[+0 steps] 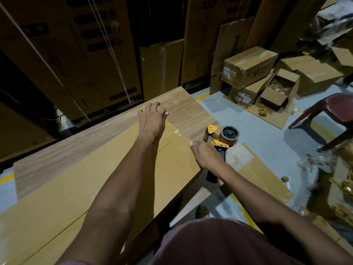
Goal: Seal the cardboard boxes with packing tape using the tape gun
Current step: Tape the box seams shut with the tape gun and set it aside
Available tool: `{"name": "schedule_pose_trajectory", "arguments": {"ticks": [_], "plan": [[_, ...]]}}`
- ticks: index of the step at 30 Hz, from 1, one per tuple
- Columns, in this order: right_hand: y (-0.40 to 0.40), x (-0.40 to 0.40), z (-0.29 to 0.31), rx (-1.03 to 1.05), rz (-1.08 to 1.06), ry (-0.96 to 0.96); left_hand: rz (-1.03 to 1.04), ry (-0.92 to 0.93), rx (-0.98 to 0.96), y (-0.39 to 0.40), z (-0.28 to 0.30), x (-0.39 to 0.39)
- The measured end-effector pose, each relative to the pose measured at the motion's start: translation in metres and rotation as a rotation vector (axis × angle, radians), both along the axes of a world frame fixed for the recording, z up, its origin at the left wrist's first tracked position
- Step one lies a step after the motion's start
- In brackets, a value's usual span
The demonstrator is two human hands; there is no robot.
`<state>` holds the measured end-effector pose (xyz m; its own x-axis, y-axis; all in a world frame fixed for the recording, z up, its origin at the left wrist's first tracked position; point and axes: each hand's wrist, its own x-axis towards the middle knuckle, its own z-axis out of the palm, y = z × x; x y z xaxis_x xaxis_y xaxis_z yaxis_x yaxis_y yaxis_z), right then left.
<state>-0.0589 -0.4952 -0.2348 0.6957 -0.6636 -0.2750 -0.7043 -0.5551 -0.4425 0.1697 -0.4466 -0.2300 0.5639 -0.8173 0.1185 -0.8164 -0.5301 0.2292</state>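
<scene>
A long flat cardboard box [80,184] lies on a wood-grain surface [183,109]. A clear tape strip [177,133] crosses its far end, apparently just laid; other seams look untaped. The left hand [151,119] presses flat there, fingers spread open. The right hand [207,155] grips the tape gun [219,138] handle at the box's right edge.

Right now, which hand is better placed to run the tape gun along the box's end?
The right hand. It already grips the tape gun at the flat cardboard box's far end, where clear tape lies. The left hand rests flat farther along, pressing the box and tape.
</scene>
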Motion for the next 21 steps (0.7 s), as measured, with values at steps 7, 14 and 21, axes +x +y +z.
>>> {"name": "schedule_pose_trajectory", "arguments": {"ticks": [7, 14, 21], "plan": [[0.001, 0.004, 0.000, 0.067, -0.041, -0.083, -0.338, 0.025, -0.061, 0.023, -0.017, -0.067], [0.013, -0.054, -0.005, 0.225, -0.086, -0.264, -0.290, 0.032, -0.067, 0.021, -0.017, -0.068], [0.005, 0.005, 0.010, 0.037, -0.061, -0.010, -0.285, 0.074, -0.072, 0.020, -0.016, -0.071]]}}
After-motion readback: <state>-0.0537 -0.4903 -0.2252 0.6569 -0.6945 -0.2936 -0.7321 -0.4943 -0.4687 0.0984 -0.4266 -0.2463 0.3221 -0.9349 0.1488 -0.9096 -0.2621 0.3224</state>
